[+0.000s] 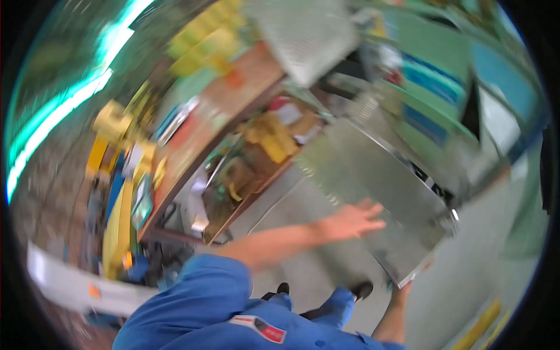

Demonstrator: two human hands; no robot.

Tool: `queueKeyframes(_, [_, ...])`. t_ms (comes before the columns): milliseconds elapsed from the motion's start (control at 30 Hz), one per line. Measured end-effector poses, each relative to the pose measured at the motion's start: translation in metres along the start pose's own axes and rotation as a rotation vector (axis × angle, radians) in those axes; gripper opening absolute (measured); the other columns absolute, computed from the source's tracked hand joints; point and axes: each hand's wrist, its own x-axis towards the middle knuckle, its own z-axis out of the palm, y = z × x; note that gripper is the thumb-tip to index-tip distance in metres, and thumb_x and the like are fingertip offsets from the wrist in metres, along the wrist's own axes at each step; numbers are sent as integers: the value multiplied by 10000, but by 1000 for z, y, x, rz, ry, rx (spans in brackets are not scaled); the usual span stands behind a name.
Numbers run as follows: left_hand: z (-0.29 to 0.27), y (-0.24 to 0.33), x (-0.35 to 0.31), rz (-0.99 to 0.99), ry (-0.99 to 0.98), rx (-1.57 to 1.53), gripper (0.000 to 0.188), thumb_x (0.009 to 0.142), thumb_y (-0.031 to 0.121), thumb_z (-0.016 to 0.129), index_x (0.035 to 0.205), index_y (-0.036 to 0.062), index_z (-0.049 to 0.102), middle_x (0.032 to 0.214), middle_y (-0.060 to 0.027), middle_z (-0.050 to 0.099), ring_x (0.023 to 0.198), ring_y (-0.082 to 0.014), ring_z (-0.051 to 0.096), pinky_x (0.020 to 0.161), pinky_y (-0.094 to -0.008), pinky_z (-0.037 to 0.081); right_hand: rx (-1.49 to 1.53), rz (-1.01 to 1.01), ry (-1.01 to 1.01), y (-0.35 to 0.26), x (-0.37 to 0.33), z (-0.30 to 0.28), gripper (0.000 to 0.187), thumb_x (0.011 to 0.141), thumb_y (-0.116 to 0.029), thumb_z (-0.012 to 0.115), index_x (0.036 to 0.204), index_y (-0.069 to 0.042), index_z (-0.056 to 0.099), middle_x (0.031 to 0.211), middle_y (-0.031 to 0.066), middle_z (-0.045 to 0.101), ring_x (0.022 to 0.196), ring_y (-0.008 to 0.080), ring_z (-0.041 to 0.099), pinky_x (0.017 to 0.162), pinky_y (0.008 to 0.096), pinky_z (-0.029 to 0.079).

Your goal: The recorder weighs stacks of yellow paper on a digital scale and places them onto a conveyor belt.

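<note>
A large flat grey metal panel (388, 181) with bright folded edges lies slanted before me. My left hand (354, 221) reaches over its near left part with fingers spread. Motion blur hides whether those fingertips touch the surface. At the panel's nearest corner, low on the right, my right hand (401, 290) is closed around the edge, its fingers partly hidden by the panel. A dark strip or fitting (430, 184) sits along the panel's far right edge.
On my left runs a wooden workbench (195, 137) with a cluttered lower shelf. Yellow bins (210, 38) stand behind it. Another light metal sheet (306, 38) is at the top. Green machinery (434, 87) stands at the far right, and yellow bars (478, 329) lie lower right.
</note>
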Motion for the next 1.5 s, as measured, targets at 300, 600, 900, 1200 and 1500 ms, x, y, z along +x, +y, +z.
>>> queueKeyframes(300, [104, 27, -337, -296, 321, -571, 852, 795, 174, 722, 1512, 180, 261, 1436, -218, 410, 1277, -388, 458, 1024, -464, 433, -952, 402, -598, 103, -83, 81, 179, 910, -285, 571, 833, -136, 511, 721, 38, 564, 684, 197, 606, 545, 403, 488])
queueKeyframes(600, [197, 110, -837, -1938, 811, -985, 485, 852, 351, 694, 1228, 56, 617, 1072, -131, 701, 957, -251, 674, 813, -350, 529, -1233, 499, -920, 289, -154, 306, 144, 915, -218, 561, 877, -81, 576, 719, 48, 611, 652, 171, 607, 539, 362, 480])
queueKeyframes(900, [143, 45, -949, -2018, 1162, -911, 404, 891, 213, 677, 1225, -3, 610, 1015, -42, 676, 903, -120, 616, 784, -273, 502, -1292, -57, -1458, 432, -318, 656, 258, 923, -109, 573, 1128, 32, 641, 901, 97, 681, 803, 148, 644, 695, 303, 522])
queueKeyframes(1200, [78, -172, -1073, -1993, 1207, -582, 485, 901, 238, 665, 1300, -14, 557, 1206, -141, 641, 1120, -199, 604, 951, -322, 466, -1156, -1369, -1854, 580, -429, 969, 412, 793, -225, 667, 1182, -100, 611, 1342, 181, 507, 1284, 382, 426, 1013, 546, 346])
queueKeyframes(1500, [48, -331, -1194, -1917, 1512, -779, 564, 925, 359, 631, 1353, 9, 516, 1290, -111, 593, 1197, -222, 551, 1011, -303, 405, -1545, -1298, -1644, 740, -459, 1042, 438, 775, -230, 660, 1187, -100, 589, 1451, 115, 432, 1372, 390, 348, 1101, 598, 248])
